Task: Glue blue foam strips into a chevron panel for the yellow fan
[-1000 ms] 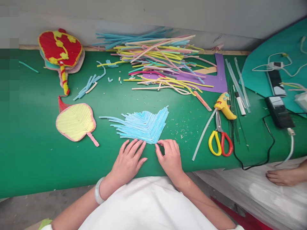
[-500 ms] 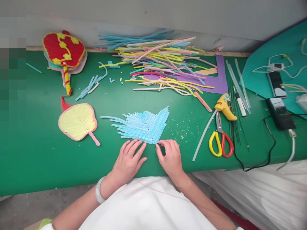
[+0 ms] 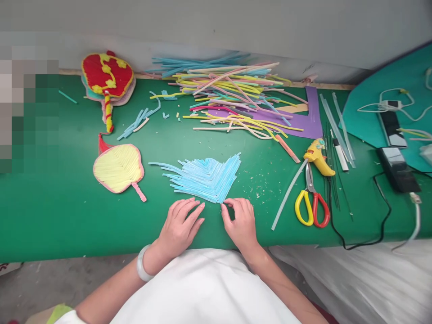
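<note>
A blue leaf-shaped piece of pipe cleaners (image 3: 209, 177), laid in nested V rows, lies flat on the green table. Its left ends stick out unevenly. My left hand (image 3: 180, 222) rests just below its lower left edge, fingers stretched out and holding nothing. At the bottom point of the V, my right hand (image 3: 239, 220) has thumb and forefinger pinched on the tip, the other fingers curled. To the left lies a finished yellow fan (image 3: 118, 168) with a pink rim and handle. Above it sits a red fan (image 3: 107, 75) with yellow flowers, stacked on other fans.
Loose coloured pipe cleaners (image 3: 229, 90) are heaped at the back on purple sheet (image 3: 313, 110). On the right are scissors (image 3: 309, 200), a yellow glue gun (image 3: 318, 157), glue sticks (image 3: 334, 121), thin wires and a black power adapter (image 3: 398, 168) with cords. Blue offcuts (image 3: 135, 123) lie left of the heap.
My left hand has drawn slightly away from the blue piece's lower edge. My right hand stays at its tip. The whole view has shifted a little.
</note>
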Tool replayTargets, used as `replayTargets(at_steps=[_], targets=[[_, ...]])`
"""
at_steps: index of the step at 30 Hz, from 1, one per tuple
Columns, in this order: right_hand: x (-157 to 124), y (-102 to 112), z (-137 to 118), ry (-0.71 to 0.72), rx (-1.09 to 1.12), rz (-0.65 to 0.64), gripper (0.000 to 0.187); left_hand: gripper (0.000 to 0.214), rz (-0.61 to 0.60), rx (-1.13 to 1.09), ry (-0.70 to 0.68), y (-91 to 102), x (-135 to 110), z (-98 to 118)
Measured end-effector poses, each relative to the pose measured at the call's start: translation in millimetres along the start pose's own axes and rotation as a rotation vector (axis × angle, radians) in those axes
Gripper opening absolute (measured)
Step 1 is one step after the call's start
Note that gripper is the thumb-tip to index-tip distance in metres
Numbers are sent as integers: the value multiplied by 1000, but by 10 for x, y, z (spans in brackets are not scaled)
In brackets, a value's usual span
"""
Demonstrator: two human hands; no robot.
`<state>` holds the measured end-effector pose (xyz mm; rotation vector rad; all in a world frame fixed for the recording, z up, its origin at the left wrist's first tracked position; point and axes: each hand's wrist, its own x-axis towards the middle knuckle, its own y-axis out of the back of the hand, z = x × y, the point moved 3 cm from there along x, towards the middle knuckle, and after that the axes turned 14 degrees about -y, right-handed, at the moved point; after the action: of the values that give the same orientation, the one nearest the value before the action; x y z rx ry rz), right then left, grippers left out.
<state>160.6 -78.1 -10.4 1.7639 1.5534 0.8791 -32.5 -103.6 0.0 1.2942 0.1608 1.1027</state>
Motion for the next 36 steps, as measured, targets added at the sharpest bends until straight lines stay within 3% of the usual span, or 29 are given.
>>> replayTargets(at_steps=[2, 5, 8, 12, 14, 17, 25, 36], targets=[[-3, 7, 19, -10, 47, -5, 10, 37, 64, -4, 77, 58, -35, -42], [6, 26, 64, -89, 155, -34, 15, 18, 181, 51, 306, 218, -108, -195], [48, 80, 126, -364, 389, -123, 22, 13, 356, -1, 629, 437, -180, -356], [117, 183, 101, -725, 888, -304, 43, 32, 618, -613, 1015, 554, -170, -361], [152, 234, 57, -827, 1064, -342, 49, 39, 673, -934, 1134, 520, -107, -264], [190, 284, 11, -909, 1195, -331, 48, 42, 693, -1205, 1281, 427, -20, -112], [275, 249, -15, -953, 1278, -396, 38, 35, 764, -1391, 1359, 242, 148, -21], [466, 161, 42, -994, 1158, -489, 42, 29, 790, -1391, 1371, 173, 213, -36]])
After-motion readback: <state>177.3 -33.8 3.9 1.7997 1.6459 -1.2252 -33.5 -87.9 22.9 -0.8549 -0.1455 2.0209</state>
